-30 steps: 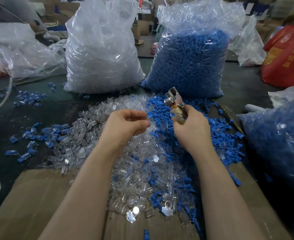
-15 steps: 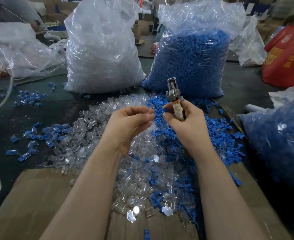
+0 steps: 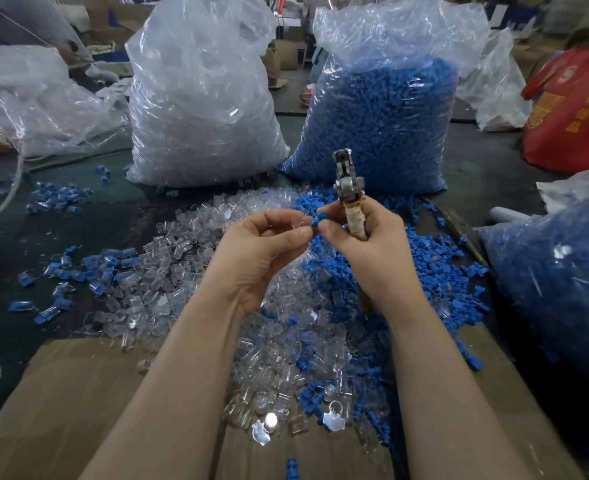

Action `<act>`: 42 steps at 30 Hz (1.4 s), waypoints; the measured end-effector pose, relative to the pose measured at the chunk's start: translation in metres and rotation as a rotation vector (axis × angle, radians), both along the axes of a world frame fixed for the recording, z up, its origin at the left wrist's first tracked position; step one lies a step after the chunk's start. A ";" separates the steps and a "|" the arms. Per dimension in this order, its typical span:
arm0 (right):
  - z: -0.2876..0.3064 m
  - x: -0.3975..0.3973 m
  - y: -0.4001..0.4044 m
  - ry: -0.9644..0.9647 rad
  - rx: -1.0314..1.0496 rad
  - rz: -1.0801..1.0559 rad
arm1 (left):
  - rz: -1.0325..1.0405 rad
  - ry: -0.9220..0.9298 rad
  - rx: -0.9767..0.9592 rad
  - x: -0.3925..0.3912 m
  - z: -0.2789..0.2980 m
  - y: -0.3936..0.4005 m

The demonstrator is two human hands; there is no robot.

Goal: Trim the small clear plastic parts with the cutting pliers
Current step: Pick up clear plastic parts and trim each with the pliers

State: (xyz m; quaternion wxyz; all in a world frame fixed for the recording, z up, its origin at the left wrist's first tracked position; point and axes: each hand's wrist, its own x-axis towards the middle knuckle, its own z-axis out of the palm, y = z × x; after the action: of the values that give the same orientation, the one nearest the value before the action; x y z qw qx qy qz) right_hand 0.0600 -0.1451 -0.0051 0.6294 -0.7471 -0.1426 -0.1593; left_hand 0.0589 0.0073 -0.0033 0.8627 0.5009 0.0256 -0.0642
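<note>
The left hand (image 3: 263,252) is raised above the heap with its forearm running up from the bottom edge, palm turned toward the right, fingers curled and thumb meeting the fingertips in a pinch. Between those tips sits a small clear plastic part (image 3: 295,221), hard to make out against the pile, and touching it on the right is a small blue plastic piece (image 3: 315,221) where both hands' fingertips meet. The right hand (image 3: 369,247) mirrors the left, its forearm rising from the lower right; its palm and lower fingers are wrapped round the tape-bound handle of the grey metal cutting pliers (image 3: 346,192), which stand nearly upright with the head above the fist, while thumb and forefinger reach leftward to the blue piece. Whether the pliers' blades are apart or together cannot be told.

Under both grips lies the loose heap of clear plastic parts (image 3: 168,271), spreading left of the left wrist, and the spread of blue plastic parts (image 3: 435,268) lies below and right of the right hand. Beyond the fingertips stand a tall clear bag of transparent parts (image 3: 203,109) and, behind the pliers' head, a clear bag filled with blue parts (image 3: 379,123).

Compared with half a second ago, the two hands have closed the gap between them so their fingertips now meet, and the pliers stand slightly straighter.
</note>
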 end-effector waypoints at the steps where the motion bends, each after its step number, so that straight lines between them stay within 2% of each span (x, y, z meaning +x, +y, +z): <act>1: 0.000 0.000 0.000 -0.002 0.004 0.001 | 0.000 0.004 -0.003 0.000 0.000 0.001; 7: 0.000 0.000 0.001 0.004 0.000 0.018 | 0.013 -0.013 0.087 0.000 -0.002 -0.001; 12: 0.000 0.001 0.001 -0.006 -0.042 -0.009 | 0.026 -0.022 0.014 0.000 -0.002 -0.001; 20: -0.002 0.002 0.001 -0.020 -0.112 -0.054 | 0.043 -0.041 0.057 -0.001 0.000 -0.002; 33: -0.005 0.004 0.003 0.024 -0.192 -0.123 | 0.090 -0.125 0.298 -0.002 0.000 -0.003; 42: -0.005 0.006 -0.007 0.121 -0.187 -0.031 | 0.169 -0.123 0.291 0.001 -0.003 -0.003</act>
State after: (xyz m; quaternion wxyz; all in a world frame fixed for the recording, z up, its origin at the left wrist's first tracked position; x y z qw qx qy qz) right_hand 0.0659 -0.1524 -0.0099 0.5617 -0.8131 -0.1069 -0.1097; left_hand 0.0598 0.0039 -0.0066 0.7833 0.6197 0.0236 0.0437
